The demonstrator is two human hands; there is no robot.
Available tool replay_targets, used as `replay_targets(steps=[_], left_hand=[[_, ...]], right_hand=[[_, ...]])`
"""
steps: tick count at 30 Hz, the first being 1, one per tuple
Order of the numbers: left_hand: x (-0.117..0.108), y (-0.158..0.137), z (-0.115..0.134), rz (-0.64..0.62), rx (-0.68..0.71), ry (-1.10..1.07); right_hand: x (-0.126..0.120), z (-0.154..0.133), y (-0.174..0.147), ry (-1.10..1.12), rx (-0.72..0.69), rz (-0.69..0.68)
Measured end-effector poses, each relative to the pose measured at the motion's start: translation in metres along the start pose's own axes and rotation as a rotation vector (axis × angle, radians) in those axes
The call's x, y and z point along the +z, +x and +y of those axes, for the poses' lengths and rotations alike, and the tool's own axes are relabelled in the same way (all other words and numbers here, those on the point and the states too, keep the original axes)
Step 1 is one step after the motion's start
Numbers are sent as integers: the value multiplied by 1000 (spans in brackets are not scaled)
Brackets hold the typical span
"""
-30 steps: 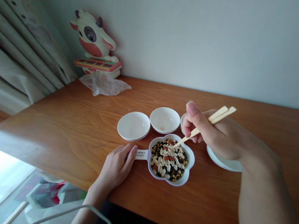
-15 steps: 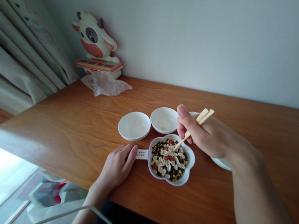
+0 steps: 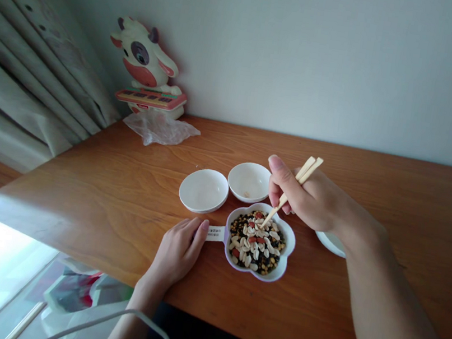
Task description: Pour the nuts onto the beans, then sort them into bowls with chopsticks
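Note:
My right hand (image 3: 311,196) grips a pair of wooden chopsticks (image 3: 290,191), tips down in a flower-shaped white bowl (image 3: 286,258) filled with mixed beans, peanuts and red bits. My left hand (image 3: 177,250) lies flat on the wooden table (image 3: 119,199), fingers apart, its fingertips by the white label (image 3: 215,233) on the bowl's left side. Two small white dishes stand behind the bowl: the left dish (image 3: 203,190) and the middle dish (image 3: 248,181). My right hand hides most of another white dish (image 3: 329,242) to the right.
A cartoon cow toy with a small keyboard (image 3: 146,75) stands at the back left against the wall, a crumpled clear plastic bag (image 3: 160,127) in front of it. Curtains (image 3: 24,66) hang at the left. The table's near edge runs below my left hand.
My right hand with the chopsticks has shifted left and a little back over the bowl, covering more of the dish behind it. My left hand has stayed put.

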State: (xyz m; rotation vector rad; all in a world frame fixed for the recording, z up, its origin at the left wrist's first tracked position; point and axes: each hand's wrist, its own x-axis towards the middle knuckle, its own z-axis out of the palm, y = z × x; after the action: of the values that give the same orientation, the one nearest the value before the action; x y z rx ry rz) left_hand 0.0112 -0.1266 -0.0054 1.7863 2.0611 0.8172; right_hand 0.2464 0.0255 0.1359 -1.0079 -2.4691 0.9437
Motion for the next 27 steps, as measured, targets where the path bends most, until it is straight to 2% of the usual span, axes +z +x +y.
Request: replay_targets(steps=[8, 13, 15, 17, 22, 27], left_hand=[[1, 0, 0, 15, 4, 1], [2, 0, -1, 2, 3, 2], [2, 0, -1, 6, 2, 6], [2, 0, -1, 14, 3, 13], [3, 0, -3, 23, 6, 16], [2, 0, -3, 10, 0, 12]], right_hand=[[-11, -2, -2, 153, -44, 101], [-19, 0, -1, 189, -52, 258], [-21, 1, -1, 186, -42, 277], [-23, 3, -3, 167, -26, 233], [-23, 5, -10, 118, 40, 21], [-19, 0, -12, 16, 62, -55]])
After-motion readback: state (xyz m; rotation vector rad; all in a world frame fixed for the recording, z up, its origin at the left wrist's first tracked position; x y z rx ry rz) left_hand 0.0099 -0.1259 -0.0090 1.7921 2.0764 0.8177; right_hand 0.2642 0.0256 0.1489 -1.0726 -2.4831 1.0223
